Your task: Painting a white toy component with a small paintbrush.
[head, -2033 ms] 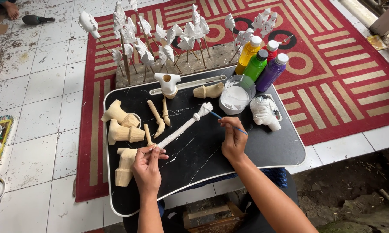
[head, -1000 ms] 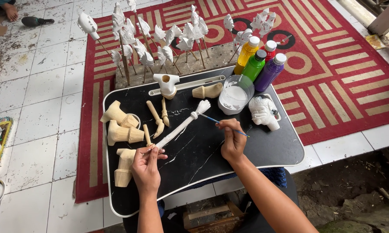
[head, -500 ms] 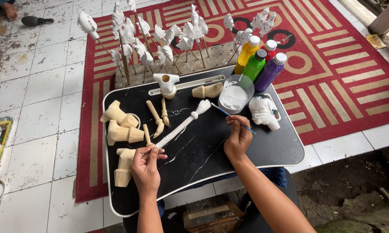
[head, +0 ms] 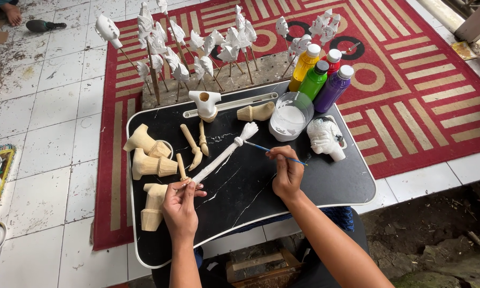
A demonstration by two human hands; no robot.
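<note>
Your left hand pinches the stick end of a white puppet arm angled over the black tray; your right hand grips a thin brush touching its carved hand, coating it white; steady, light strokes seem called for

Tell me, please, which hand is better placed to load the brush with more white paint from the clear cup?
The right hand, probably: it holds the paintbrush and lies nearer the clear cup. The left hand grips the white stick-like piece.

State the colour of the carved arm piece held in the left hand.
White, coated in paint: the carved arm piece shows best in the head view.
</note>
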